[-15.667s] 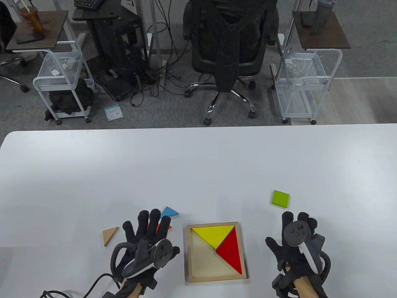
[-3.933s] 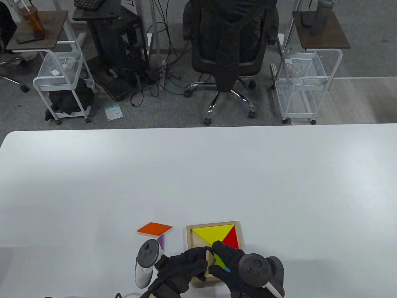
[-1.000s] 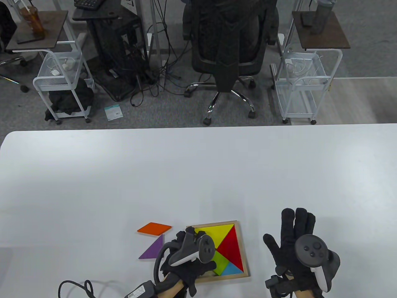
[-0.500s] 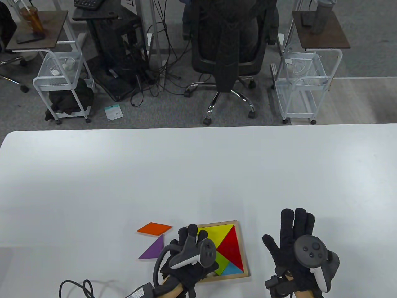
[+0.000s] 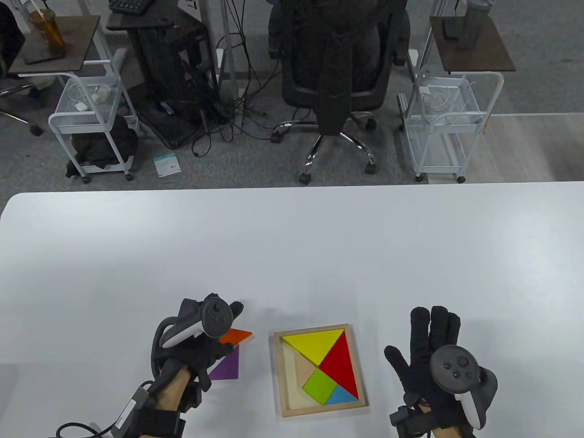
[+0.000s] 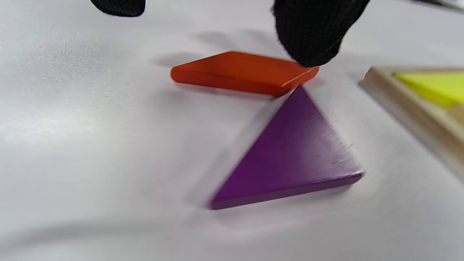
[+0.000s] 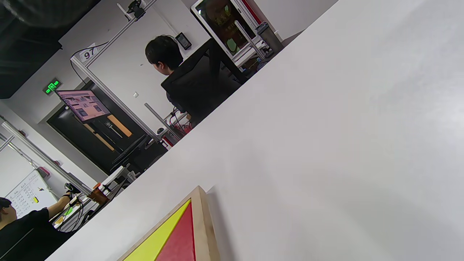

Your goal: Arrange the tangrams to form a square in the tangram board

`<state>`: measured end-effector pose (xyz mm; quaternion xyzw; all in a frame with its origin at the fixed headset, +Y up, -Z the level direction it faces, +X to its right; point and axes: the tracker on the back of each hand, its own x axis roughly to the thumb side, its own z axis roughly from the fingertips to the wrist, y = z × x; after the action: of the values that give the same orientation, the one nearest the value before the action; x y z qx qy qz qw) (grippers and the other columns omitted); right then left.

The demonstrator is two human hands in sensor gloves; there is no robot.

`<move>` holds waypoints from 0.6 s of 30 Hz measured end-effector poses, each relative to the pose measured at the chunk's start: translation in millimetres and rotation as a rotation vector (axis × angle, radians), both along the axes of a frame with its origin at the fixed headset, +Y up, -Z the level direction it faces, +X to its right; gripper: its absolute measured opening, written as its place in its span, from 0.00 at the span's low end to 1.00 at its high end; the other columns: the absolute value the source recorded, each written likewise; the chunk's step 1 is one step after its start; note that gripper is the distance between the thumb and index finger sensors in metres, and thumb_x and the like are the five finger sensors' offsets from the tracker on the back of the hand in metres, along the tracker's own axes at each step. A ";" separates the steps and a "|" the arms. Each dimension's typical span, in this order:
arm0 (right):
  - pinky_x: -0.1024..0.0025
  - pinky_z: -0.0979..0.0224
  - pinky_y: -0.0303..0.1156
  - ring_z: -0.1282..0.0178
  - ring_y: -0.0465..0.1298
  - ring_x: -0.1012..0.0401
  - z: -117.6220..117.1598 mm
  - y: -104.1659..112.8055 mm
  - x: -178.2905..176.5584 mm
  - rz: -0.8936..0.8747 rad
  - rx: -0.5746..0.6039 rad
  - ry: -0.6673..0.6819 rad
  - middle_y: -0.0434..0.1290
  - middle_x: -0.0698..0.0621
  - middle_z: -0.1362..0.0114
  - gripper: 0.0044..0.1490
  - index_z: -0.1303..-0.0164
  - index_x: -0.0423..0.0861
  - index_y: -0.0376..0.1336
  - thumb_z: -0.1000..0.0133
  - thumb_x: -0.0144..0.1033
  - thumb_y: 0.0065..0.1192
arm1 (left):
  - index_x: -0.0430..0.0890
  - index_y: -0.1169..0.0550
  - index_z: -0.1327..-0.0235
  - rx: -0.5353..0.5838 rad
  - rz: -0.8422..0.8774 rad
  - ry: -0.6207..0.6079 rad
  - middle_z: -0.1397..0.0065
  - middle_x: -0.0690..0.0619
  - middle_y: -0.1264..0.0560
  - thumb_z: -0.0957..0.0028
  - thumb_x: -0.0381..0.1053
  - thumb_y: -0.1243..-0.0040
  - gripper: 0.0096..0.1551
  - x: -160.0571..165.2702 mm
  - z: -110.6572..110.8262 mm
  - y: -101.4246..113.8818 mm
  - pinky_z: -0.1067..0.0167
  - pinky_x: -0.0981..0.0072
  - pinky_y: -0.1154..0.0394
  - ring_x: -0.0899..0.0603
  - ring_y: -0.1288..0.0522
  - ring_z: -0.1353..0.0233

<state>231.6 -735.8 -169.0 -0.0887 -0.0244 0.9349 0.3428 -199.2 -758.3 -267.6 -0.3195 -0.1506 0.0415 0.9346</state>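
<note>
The wooden tangram board [image 5: 278,365] lies near the table's front edge. In it lie a yellow triangle [image 5: 312,344], a red triangle [image 5: 340,365], a green square [image 5: 320,385], a small blue triangle [image 5: 341,396] and a small wooden triangle [image 5: 304,367]. Left of the board, an orange parallelogram [image 6: 239,70] and a purple triangle [image 6: 293,156] lie on the table. My left hand [image 5: 214,340] hovers over them, one fingertip [image 6: 308,40] touching the parallelogram's right end, another fingertip apart at the left. My right hand [image 5: 431,340] rests flat to the right of the board, fingers straight, holding nothing.
Bare white table stretches beyond the board to the far edge [image 5: 292,189]. Behind that edge stand an office chair [image 5: 335,68] and two wire carts [image 5: 91,127]. A cable [image 5: 91,429] trails from my left wrist at the bottom left.
My left hand left the board's left side and moved left over the orange parallelogram. The wooden triangle it covered now shows in the board. The right hand stayed put.
</note>
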 end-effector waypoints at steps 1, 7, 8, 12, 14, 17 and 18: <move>0.54 0.13 0.25 0.22 0.12 0.62 0.0 -0.1 -0.1 0.001 -0.001 0.000 0.14 0.64 0.22 0.57 0.26 0.67 0.26 0.57 0.66 0.49 | 0.65 0.61 0.28 -0.012 -0.029 -0.013 0.18 0.36 0.67 0.42 0.49 0.38 0.50 0.1 -2.6 -2.0 0.27 0.26 0.39 0.22 0.54 0.19; 0.54 0.13 0.25 0.22 0.12 0.62 -0.1 -0.1 -0.4 0.004 -0.008 -0.001 0.15 0.64 0.22 0.57 0.26 0.67 0.26 0.57 0.65 0.49 | 0.59 0.53 0.24 -0.001 -0.109 -0.056 0.19 0.36 0.58 0.44 0.47 0.36 0.47 7.8 -15.1 -14.4 0.29 0.37 0.31 0.27 0.42 0.21; 0.54 0.13 0.25 0.22 0.12 0.62 -0.2 0.1 -0.3 0.002 -0.008 -0.001 0.15 0.64 0.22 0.57 0.26 0.67 0.26 0.57 0.65 0.49 | 0.56 0.52 0.24 0.012 -0.131 -0.058 0.20 0.35 0.56 0.44 0.48 0.35 0.47 9.0 -16.6 -15.6 0.29 0.39 0.30 0.28 0.39 0.23; 0.54 0.13 0.25 0.22 0.12 0.62 -0.5 0.3 -0.2 -0.001 -0.008 -0.001 0.15 0.64 0.22 0.57 0.26 0.67 0.26 0.57 0.65 0.49 | 0.53 0.47 0.23 0.034 -0.169 -0.081 0.21 0.36 0.52 0.46 0.50 0.34 0.45 10.4 -21.1 -16.9 0.31 0.46 0.26 0.30 0.35 0.26; 0.54 0.13 0.25 0.22 0.12 0.62 -0.7 0.3 -0.1 -0.002 -0.010 -0.001 0.15 0.64 0.22 0.57 0.26 0.67 0.26 0.57 0.65 0.49 | 0.51 0.44 0.24 0.031 -0.172 -0.085 0.21 0.36 0.51 0.46 0.50 0.33 0.43 11.3 -22.5 -17.9 0.32 0.47 0.25 0.30 0.34 0.27; 0.54 0.13 0.25 0.22 0.12 0.62 -0.9 0.3 0.0 -0.004 -0.012 -0.001 0.15 0.64 0.22 0.57 0.26 0.67 0.26 0.57 0.65 0.49 | 0.51 0.42 0.25 0.046 -0.186 -0.102 0.22 0.37 0.48 0.46 0.51 0.33 0.41 13.0 -23.2 -19.7 0.33 0.50 0.24 0.31 0.34 0.28; 0.54 0.13 0.25 0.22 0.12 0.62 -0.8 0.4 0.1 -0.003 -0.013 -0.003 0.15 0.64 0.22 0.57 0.26 0.67 0.26 0.57 0.65 0.49 | 0.50 0.41 0.25 0.053 -0.179 -0.107 0.22 0.37 0.47 0.47 0.51 0.33 0.41 13.8 -23.3 -20.1 0.34 0.50 0.24 0.31 0.33 0.29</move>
<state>231.8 -735.4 -169.8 -0.0923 -0.0185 0.9344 0.3435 -185.5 -778.4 -290.9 -0.3084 -0.1724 -0.0634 0.9333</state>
